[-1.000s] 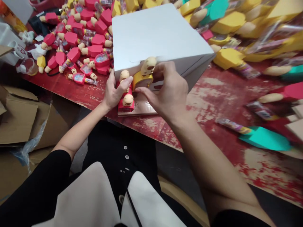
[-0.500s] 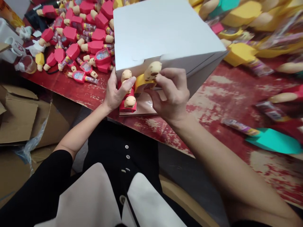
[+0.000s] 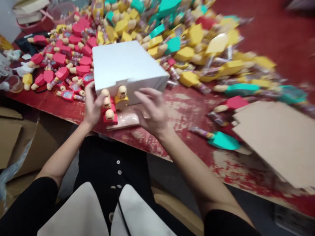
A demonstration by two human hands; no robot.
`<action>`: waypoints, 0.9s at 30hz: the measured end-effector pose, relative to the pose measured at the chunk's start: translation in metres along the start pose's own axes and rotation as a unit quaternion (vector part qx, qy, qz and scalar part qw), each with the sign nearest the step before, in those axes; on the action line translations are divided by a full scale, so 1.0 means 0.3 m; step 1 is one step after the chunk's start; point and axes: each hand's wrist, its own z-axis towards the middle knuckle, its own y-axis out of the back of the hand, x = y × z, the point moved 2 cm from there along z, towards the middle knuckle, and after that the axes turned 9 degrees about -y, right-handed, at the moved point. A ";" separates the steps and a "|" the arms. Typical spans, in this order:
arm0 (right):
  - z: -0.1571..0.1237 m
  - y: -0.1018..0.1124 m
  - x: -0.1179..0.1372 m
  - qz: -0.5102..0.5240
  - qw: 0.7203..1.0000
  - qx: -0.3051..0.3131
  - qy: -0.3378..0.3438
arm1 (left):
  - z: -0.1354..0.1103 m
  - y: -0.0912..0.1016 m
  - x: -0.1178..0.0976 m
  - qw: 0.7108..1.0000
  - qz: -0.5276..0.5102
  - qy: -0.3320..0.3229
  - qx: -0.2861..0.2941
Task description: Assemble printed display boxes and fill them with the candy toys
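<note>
A white cardboard box [image 3: 123, 67] lies on the red table [image 3: 187, 108], its open front toward me. At the box's mouth stand red toys [image 3: 110, 115] and one yellow toy [image 3: 121, 98], each with a beige head. My left hand [image 3: 92, 105] is curled against the red toys on their left side. My right hand [image 3: 152, 109] hovers just right of the yellow toy, fingers spread, holding nothing.
Heaps of red toys [image 3: 61, 62] lie at the back left, yellow and teal ones [image 3: 192, 42] behind and to the right. A teal toy [image 3: 220, 139] and a brown cardboard sheet [image 3: 278, 137] rest on the right. Cardboard boxes [image 3: 12, 137] stand on the floor at left.
My right hand has let go of the yellow toy, which now stands at the box mouth, and has drawn back with fingers spread. The camera has swung up and right.
</note>
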 end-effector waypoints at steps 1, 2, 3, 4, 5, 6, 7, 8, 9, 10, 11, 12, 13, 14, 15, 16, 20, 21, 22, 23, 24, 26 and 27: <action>0.040 0.042 -0.073 -0.034 0.997 -0.028 -0.059 | 0.004 0.024 -0.038 0.997 0.059 -0.053 -0.013; 0.086 0.083 -0.158 -0.074 0.984 -0.074 -0.143 | 0.006 0.045 -0.081 0.988 0.111 -0.106 -0.025; 0.137 0.109 -0.248 -0.128 0.964 -0.057 -0.225 | 0.008 0.058 -0.126 0.976 0.149 -0.158 -0.023; 0.188 0.124 -0.331 -0.146 0.952 -0.036 -0.266 | 0.012 0.062 -0.171 0.963 0.178 -0.201 0.007; 0.236 0.129 -0.405 -0.156 0.943 -0.010 -0.294 | 0.016 0.056 -0.211 0.949 0.203 -0.234 0.061; 0.274 0.126 -0.466 -0.159 0.937 0.021 -0.310 | 0.022 0.045 -0.243 0.930 0.230 -0.253 0.135; 0.301 0.123 -0.513 -0.154 0.935 0.042 -0.318 | 0.027 0.032 -0.266 0.906 0.257 -0.259 0.216; 0.313 0.125 -0.547 -0.149 0.932 0.057 -0.326 | 0.033 0.021 -0.280 0.880 0.282 -0.252 0.288; 0.311 0.137 -0.569 -0.144 0.929 0.064 -0.335 | 0.040 0.016 -0.287 0.860 0.300 -0.236 0.338; 0.296 0.160 -0.584 -0.140 0.926 0.064 -0.346 | 0.048 0.017 -0.290 0.850 0.312 -0.218 0.365; 0.271 0.194 -0.592 -0.142 0.921 0.057 -0.358 | 0.057 0.022 -0.290 0.845 0.317 -0.205 0.378; 0.237 0.239 -0.592 -0.140 0.919 0.028 -0.368 | 0.065 0.028 -0.286 0.844 0.320 -0.197 0.383; 0.199 0.288 -0.584 -0.118 0.921 -0.025 -0.371 | 0.071 0.032 -0.279 0.843 0.320 -0.192 0.388; 0.157 0.335 -0.565 -0.063 0.924 -0.092 -0.365 | 0.075 0.034 -0.268 0.840 0.321 -0.189 0.394; 0.114 0.372 -0.534 0.023 0.926 -0.154 -0.345 | 0.077 0.033 -0.254 0.836 0.320 -0.189 0.402; 0.071 0.393 -0.489 0.129 0.921 -0.194 -0.314 | 0.078 0.029 -0.237 0.832 0.319 -0.188 0.412; -0.078 0.286 -0.192 0.345 0.902 -0.178 -0.188 | 0.072 0.005 -0.193 0.839 0.307 -0.184 0.409; -0.104 0.223 -0.113 0.327 0.910 -0.176 -0.183 | 0.069 0.002 -0.193 0.847 0.297 -0.180 0.403; -0.121 0.155 -0.045 0.316 0.918 -0.163 -0.174 | 0.067 0.000 -0.197 0.853 0.288 -0.173 0.398; -0.129 0.086 0.008 0.306 0.928 -0.136 -0.167 | 0.065 -0.001 -0.204 0.859 0.280 -0.167 0.395; -0.127 0.023 0.042 0.298 0.936 -0.094 -0.159 | 0.062 0.000 -0.212 0.862 0.273 -0.163 0.395; -0.104 -0.064 0.062 0.281 0.950 -0.003 -0.139 | 0.056 0.002 -0.227 0.863 0.269 -0.162 0.395; -0.087 -0.085 0.057 0.268 0.955 0.036 -0.124 | 0.054 0.004 -0.232 0.862 0.272 -0.163 0.395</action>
